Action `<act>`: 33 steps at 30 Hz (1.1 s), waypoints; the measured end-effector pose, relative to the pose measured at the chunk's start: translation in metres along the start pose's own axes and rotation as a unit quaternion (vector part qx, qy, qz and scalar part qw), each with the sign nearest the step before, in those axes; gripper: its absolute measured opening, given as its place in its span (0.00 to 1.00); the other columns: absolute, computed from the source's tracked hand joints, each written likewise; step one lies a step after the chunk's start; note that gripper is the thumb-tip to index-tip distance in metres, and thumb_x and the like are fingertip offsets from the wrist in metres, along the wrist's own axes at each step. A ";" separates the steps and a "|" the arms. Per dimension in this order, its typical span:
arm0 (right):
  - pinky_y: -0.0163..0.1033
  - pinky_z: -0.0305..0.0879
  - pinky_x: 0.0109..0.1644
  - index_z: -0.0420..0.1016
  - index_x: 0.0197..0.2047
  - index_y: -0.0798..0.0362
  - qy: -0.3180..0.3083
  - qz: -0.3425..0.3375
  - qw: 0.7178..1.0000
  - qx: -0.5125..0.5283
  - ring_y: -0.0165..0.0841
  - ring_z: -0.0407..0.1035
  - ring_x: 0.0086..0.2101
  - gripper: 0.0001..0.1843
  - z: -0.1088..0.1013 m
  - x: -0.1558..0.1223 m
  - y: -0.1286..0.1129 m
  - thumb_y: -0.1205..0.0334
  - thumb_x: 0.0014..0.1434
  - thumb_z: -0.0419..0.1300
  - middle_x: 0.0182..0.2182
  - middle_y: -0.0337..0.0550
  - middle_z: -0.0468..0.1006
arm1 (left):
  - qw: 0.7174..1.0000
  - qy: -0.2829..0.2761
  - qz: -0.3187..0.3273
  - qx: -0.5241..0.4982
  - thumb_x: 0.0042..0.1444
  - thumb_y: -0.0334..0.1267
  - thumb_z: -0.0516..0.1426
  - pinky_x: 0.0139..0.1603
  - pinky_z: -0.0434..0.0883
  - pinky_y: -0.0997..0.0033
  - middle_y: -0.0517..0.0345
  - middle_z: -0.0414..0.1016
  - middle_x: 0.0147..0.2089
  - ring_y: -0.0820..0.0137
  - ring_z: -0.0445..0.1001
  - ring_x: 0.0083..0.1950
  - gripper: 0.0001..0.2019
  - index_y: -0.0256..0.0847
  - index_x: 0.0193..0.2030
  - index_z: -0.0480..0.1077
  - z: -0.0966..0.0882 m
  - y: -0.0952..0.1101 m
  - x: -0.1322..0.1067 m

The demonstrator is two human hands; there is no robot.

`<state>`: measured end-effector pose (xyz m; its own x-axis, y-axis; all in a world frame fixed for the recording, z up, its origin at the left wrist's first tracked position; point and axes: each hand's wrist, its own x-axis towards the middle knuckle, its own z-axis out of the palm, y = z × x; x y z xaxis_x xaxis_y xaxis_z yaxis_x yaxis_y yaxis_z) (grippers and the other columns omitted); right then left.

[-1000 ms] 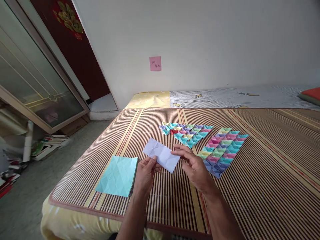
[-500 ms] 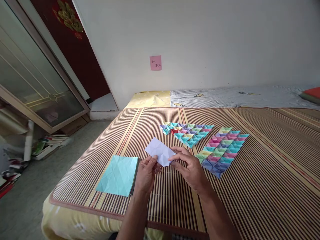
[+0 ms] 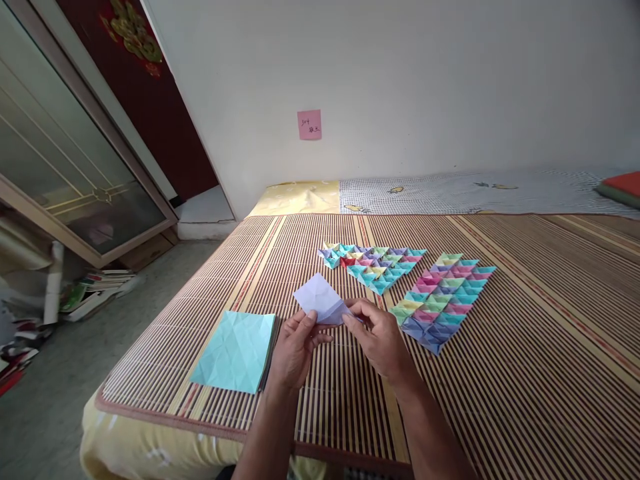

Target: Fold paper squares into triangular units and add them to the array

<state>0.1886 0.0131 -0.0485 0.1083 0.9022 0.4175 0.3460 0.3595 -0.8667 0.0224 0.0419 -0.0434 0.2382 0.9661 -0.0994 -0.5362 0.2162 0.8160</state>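
Between my two hands is a lavender sheet of origami paper [image 3: 320, 298], partly folded, with crease lines on it. My left hand [image 3: 296, 340] pinches its lower left edge, thumb on top. At the right corner, the thumb and fingers of my right hand [image 3: 377, 333] close on the same paper. A stack of creased turquoise paper squares [image 3: 234, 351] lies on the mat left of my left hand. Beyond my hands lies a group of small folded paper boats [image 3: 380, 267] in mixed colours. Another such group of folded pieces [image 3: 445, 300] sits to the right.
A striped bamboo mat [image 3: 525, 373] covers the bed, with yellow fabric [image 3: 165, 440] showing at the front edge. A pink note [image 3: 309, 125] is stuck on the wall. Books [image 3: 100, 290] lie on the floor at left, near a glass-panelled door [image 3: 65, 147].
The lavender paper's right and lower part has been folded, and its outline is now more diamond-like. My right thumb has come onto its near face; the left hand has barely moved.
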 end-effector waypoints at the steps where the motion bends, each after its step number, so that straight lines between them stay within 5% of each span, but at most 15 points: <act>1: 0.40 0.69 0.39 0.73 0.32 0.50 -0.003 0.016 1.000 0.000 0.37 0.75 0.34 0.11 0.001 0.000 0.001 0.59 0.67 0.59 0.32 0.42 0.79 | 1.000 -0.001 0.007 0.003 0.41 0.44 0.78 0.28 0.78 0.76 0.50 0.86 0.38 0.67 0.82 0.34 0.21 0.35 0.39 0.84 0.000 -0.001 0.000; 3: 0.37 0.63 0.31 0.71 0.30 0.50 -0.002 0.042 0.999 0.006 0.34 0.70 0.27 0.12 0.005 -0.001 0.002 0.58 0.66 0.59 0.25 0.37 0.73 | 1.000 0.004 0.020 0.006 0.40 0.41 0.79 0.29 0.79 0.77 0.53 0.85 0.35 0.71 0.79 0.32 0.19 0.34 0.37 0.84 -0.001 -0.004 0.000; 6: 0.37 0.67 0.33 0.71 0.32 0.50 0.010 0.068 0.996 0.063 0.34 0.73 0.29 0.10 0.010 -0.001 0.003 0.56 0.64 0.62 0.27 0.38 0.76 | 1.000 0.017 0.025 -0.006 0.41 0.40 0.79 0.27 0.77 0.79 0.56 0.83 0.31 0.75 0.75 0.28 0.17 0.32 0.33 0.83 -0.002 -0.006 0.000; 8: 0.38 0.72 0.38 0.73 0.39 0.50 0.027 0.087 0.989 0.118 0.37 0.78 0.34 0.07 0.013 -0.001 0.004 0.57 0.62 0.64 0.32 0.40 0.80 | 0.999 0.019 0.021 -0.021 0.42 0.40 0.78 0.26 0.76 0.80 0.56 0.83 0.32 0.76 0.74 0.28 0.17 0.32 0.35 0.83 -0.003 -0.005 0.001; 12: 0.41 0.75 0.42 0.74 0.54 0.51 0.032 0.109 0.979 0.167 0.39 0.80 0.37 0.19 0.014 -0.001 0.005 0.58 0.60 0.65 0.36 0.42 0.83 | 0.996 0.022 -0.006 -0.088 0.44 0.38 0.78 0.27 0.75 0.81 0.59 0.83 0.35 0.78 0.74 0.28 0.16 0.37 0.37 0.81 -0.009 -0.002 0.004; 19: 0.43 0.72 0.47 0.81 0.38 0.49 0.025 0.046 0.994 0.096 0.40 0.79 0.41 0.05 0.008 0.001 0.001 0.62 0.61 0.63 0.37 0.44 0.84 | 0.990 -0.014 -0.095 -0.107 0.47 0.36 0.76 0.36 0.79 0.75 0.56 0.81 0.36 0.72 0.78 0.35 0.14 0.36 0.34 0.77 -0.019 0.000 0.002; 27: 0.50 0.67 0.60 0.79 0.34 0.49 0.040 -0.014 0.998 0.042 0.43 0.75 0.55 0.10 -0.002 0.002 0.000 0.71 0.57 0.57 0.50 0.47 0.82 | 0.990 -0.079 -0.115 -0.017 0.44 0.36 0.77 0.32 0.74 0.75 0.60 0.74 0.28 0.75 0.72 0.28 0.17 0.35 0.28 0.74 -0.007 0.003 -0.006; 30: 0.49 0.70 0.58 0.81 0.47 0.48 0.034 0.011 0.997 0.074 0.43 0.75 0.55 0.11 -0.002 0.002 0.002 0.65 0.63 0.59 0.54 0.49 0.81 | 0.996 -0.056 -0.065 0.005 0.44 0.35 0.77 0.28 0.68 0.80 0.64 0.75 0.26 0.78 0.70 0.25 0.17 0.36 0.35 0.77 -0.006 0.000 -0.004; 33: 0.49 0.75 0.55 0.73 0.64 0.49 0.058 0.081 0.984 0.147 0.43 0.78 0.54 0.23 -0.001 0.001 0.003 0.52 0.69 0.60 0.57 0.53 0.81 | 0.999 -0.011 0.013 0.030 0.44 0.35 0.77 0.28 0.67 0.81 0.68 0.74 0.23 0.79 0.68 0.24 0.22 0.39 0.46 0.78 -0.007 -0.002 0.000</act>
<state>0.1905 0.0150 -0.0508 0.2511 0.9260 0.2818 0.0329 0.2828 -0.9586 0.0179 0.0422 -0.0492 0.2430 0.9677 -0.0665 -0.4930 0.1823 0.8507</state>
